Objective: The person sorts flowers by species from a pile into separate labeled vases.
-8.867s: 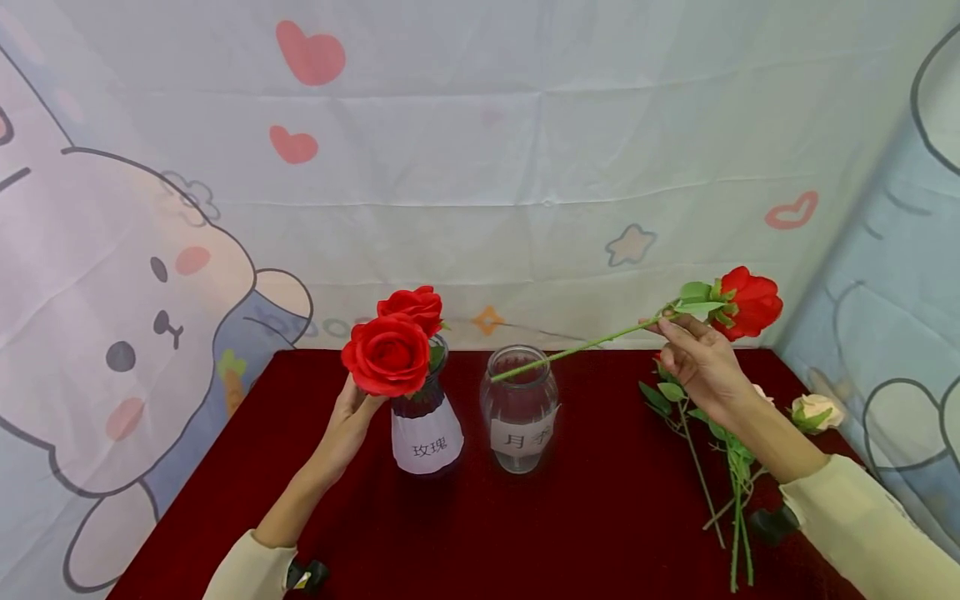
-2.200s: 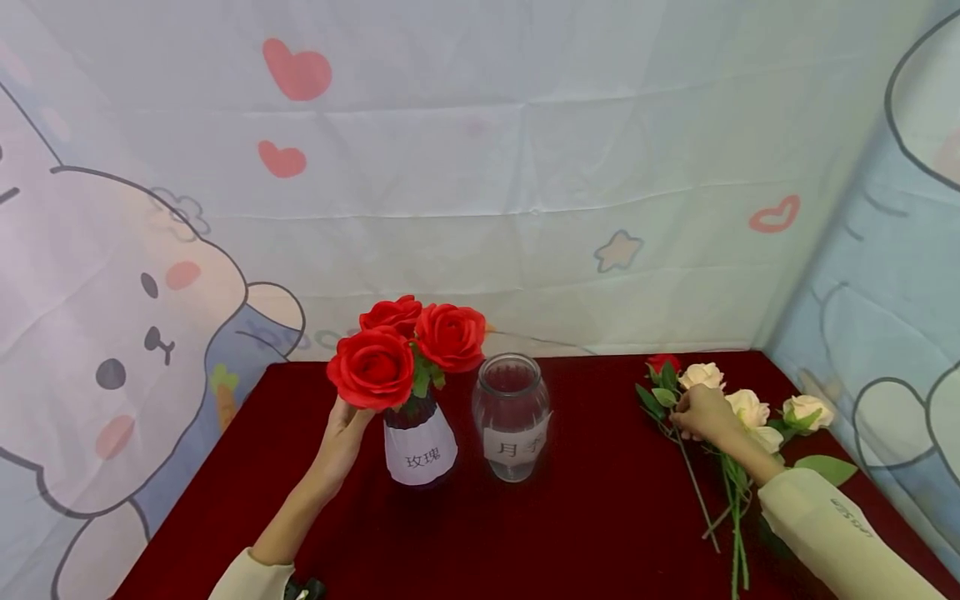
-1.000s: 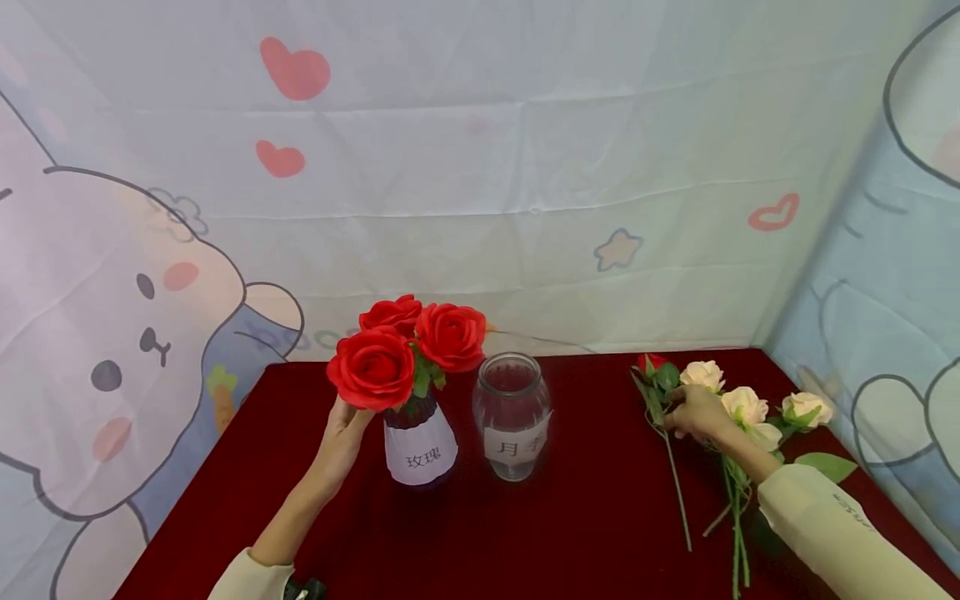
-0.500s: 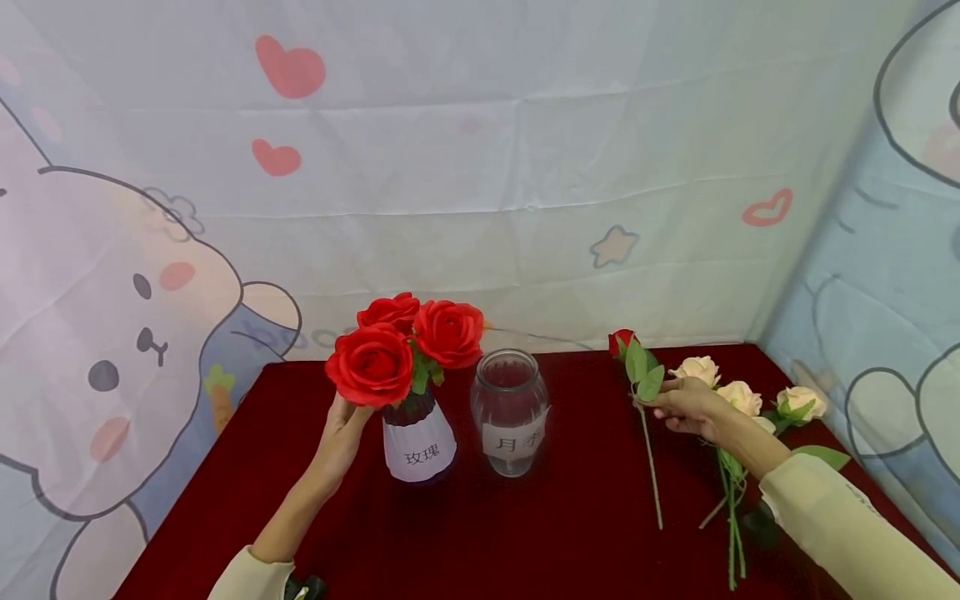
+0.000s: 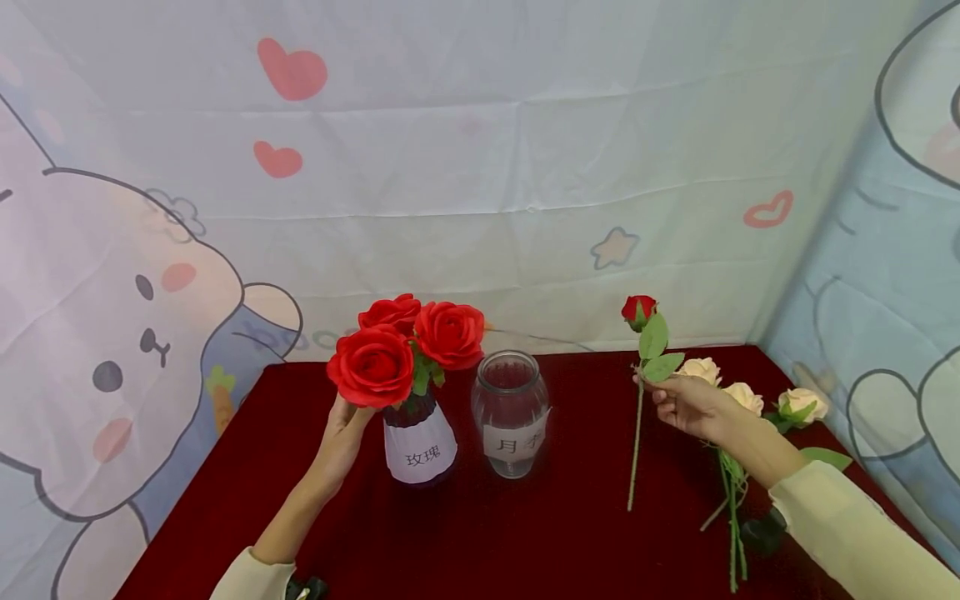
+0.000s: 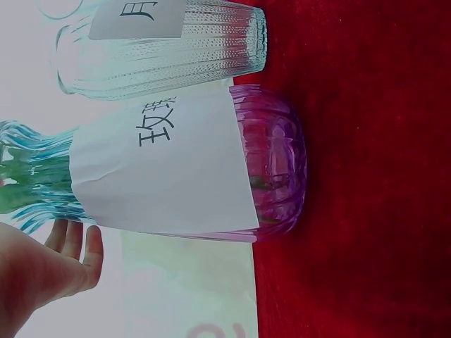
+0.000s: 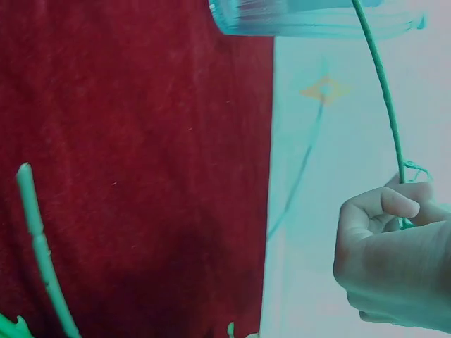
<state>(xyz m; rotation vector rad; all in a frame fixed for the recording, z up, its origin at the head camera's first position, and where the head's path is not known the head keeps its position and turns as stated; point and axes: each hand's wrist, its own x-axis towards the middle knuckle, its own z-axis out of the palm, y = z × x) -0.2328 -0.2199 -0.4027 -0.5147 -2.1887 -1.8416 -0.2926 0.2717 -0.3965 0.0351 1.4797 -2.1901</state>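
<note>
In the head view, my right hand (image 5: pixel 693 406) pinches the stem of a single red rose (image 5: pixel 639 310) with a small bud and green leaves. Its stem (image 7: pixel 384 91) hangs down over the table, and the right wrist view shows thumb and fingers closed on it. My left hand (image 5: pixel 341 442) holds the neck of a labelled vase (image 5: pixel 422 450), partly hidden behind the blooms. That vase carries several large red roses (image 5: pixel 372 367). In the left wrist view, its purple base (image 6: pixel 278 162) shows below the paper label, and the left fingers (image 6: pixel 91 257) curl beside the neck.
A clear glass jar (image 5: pixel 510 408) with a paper label stands right of the vase. Cream roses (image 5: pixel 802 406) lie at the table's right, their stems (image 5: pixel 733 533) pointing toward the front. Dark red cloth (image 5: pixel 540 533) covers the table; a printed curtain (image 5: pixel 540 167) hangs behind.
A third large red rose has joined the vase since the oldest frame. The right hand has drawn the small red rose leftward from the pile and raised it upright. The left hand stays put.
</note>
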